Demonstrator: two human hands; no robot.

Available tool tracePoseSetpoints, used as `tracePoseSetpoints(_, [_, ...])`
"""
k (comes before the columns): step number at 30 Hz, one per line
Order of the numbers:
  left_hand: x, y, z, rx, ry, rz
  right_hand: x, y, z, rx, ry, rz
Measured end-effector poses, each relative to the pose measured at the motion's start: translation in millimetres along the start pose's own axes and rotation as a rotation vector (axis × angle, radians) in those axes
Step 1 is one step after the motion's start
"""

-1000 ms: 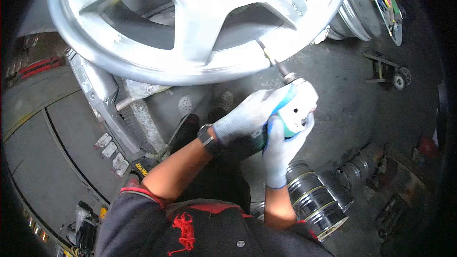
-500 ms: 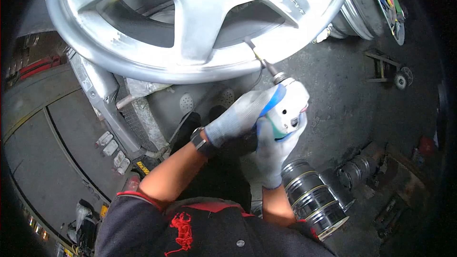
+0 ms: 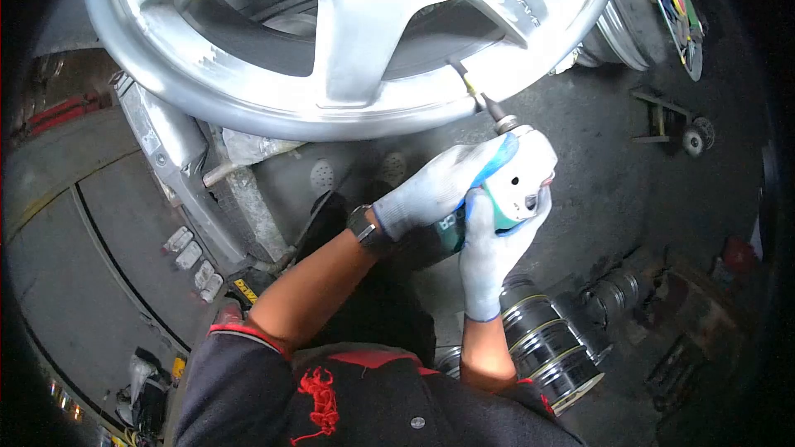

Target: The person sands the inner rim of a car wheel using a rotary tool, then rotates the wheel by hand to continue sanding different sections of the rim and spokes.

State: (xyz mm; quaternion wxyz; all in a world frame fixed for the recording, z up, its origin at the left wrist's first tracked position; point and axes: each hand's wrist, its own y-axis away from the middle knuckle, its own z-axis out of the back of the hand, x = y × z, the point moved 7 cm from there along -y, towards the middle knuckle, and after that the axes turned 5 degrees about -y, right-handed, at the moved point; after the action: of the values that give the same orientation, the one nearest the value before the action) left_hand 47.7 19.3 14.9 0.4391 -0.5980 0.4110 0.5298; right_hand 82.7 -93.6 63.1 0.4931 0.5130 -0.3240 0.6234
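Grip | gloved left hand (image 3: pixel 435 186) and gloved right hand (image 3: pixel 490 252), fingers curled tight round white-and-teal handheld grinder (image 3: pixel 520 175); its thin bit tip touches lower rim of bare silver alloy wheel (image 3: pixel 348 41)

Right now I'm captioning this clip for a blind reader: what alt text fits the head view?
A gloved left hand and right hand grip a grinder, its bit at the rim of a silver wheel. On the floor below lie chrome barrels.
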Motion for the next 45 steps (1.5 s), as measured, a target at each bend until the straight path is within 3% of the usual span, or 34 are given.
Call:
tracePoseSetpoints(3, [-5.5,27.0,7.6,-0.063,-0.242,-0.131,-2.9,20.6,-14.0,0.025,-0.085,-0.025])
tracePoseSetpoints(4, [-8.3,22.5,11.2,0.007,0.384,0.204,-4.4,27.5,-18.0,0.046,-0.132,-0.05])
tracePoseSetpoints(8, [1.0,44.5,15.2,-0.057,0.536,0.429,-6.7,44.3,-30.9,0.115,-0.253,-0.073])
tracePoseSetpoints(12, [-16.1,50.2,27.4,-0.098,0.187,0.229,-11.6,50.2,-33.9,0.145,-0.331,-0.112])
tracePoseSetpoints(14, [-8.9,52.2,19.7,-0.073,0.289,0.6,-17.3,47.5,-28.3,0.162,-0.333,-0.099])
tracePoseSetpoints(15, [-7.0,48.9,16.3,-0.072,0.291,0.598,-20.4,45.7,-24.1,0.153,-0.379,-0.115])
tracePoseSetpoints(17, [-10.0,31.4,2.8,0.038,0.147,0.36,-21.8,36.9,-14.8,0.14,-0.422,-0.127])
tracePoseSetpoints(18, [-6.0,18.9,-5.5,0.095,-0.169,0.121,-20.2,28.3,-6.3,0.082,-0.34,-0.109])
tracePoseSetpoints(19, [-8.5,6.9,-8.1,0.098,-0.165,0.119,-17.8,19.1,2.7,0.026,-0.255,-0.092])
tracePoseSetpoints(21, [-3.3,-14.0,-17.0,0.109,0.172,0.322,-13.4,-1.5,13.8,0.008,-0.154,-0.03])
tracePoseSetpoints(22, [1.6,-28.3,-29.2,0.142,0.455,0.331,-12.1,-8.8,21.2,-0.033,-0.085,0.027])
tracePoseSetpoints(25, [-17.0,-46.2,-29.6,0.117,0.602,0.207,-8.1,-17.8,29.7,-0.086,-0.003,0.101])
tracePoseSetpoints(27, [-8.0,-37.2,-26.9,0.13,0.577,0.287,-7.3,-17.6,24.4,-0.056,-0.045,0.056])
tracePoseSetpoints(29, [-9.5,-20.2,-10.3,0.011,0.187,0.144,-7.4,-5.9,11.9,-0.052,-0.119,0.004])
tracePoseSetpoints(30, [-22.5,-13.8,-6.9,0.013,0.078,-0.063,-9.0,1.1,5.4,-0.046,-0.187,-0.043])
tracePoseSetpoints(31, [-22.9,-6.0,-3.6,0.015,0.075,-0.062,-10.7,8.0,3.7,-0.046,-0.19,-0.044])
tracePoseSetpoints(33, [-6.0,11.0,4.0,0.005,0.288,0.242,-11.6,22.8,-8.3,0.083,-0.201,0.01])
tracePoseSetpoints(34, [8.4,23.2,3.7,0.017,0.263,0.332,-14.1,28.5,-14.1,0.074,-0.27,-0.066])
tracePoseSetpoints(38, [4.5,24.3,4.4,-0.046,0.168,0.267,-0.1,22.1,-15.5,0.158,-0.25,-0.07])
tracePoseSetpoints(41, [-21.8,-1.2,3.8,0.021,0.028,0.094,-0.2,4.9,2.0,0.015,-0.079,-0.042])
tracePoseSetpoints(44, [-20.7,-14.9,-2.6,0.085,0.456,0.225,0.9,-2.6,4.2,-0.034,-0.074,-0.035])
tracePoseSetpoints(45, [-14.9,-9.3,-3.9,0.079,0.453,0.226,2.4,-0.3,-0.4,0.006,-0.074,-0.043])
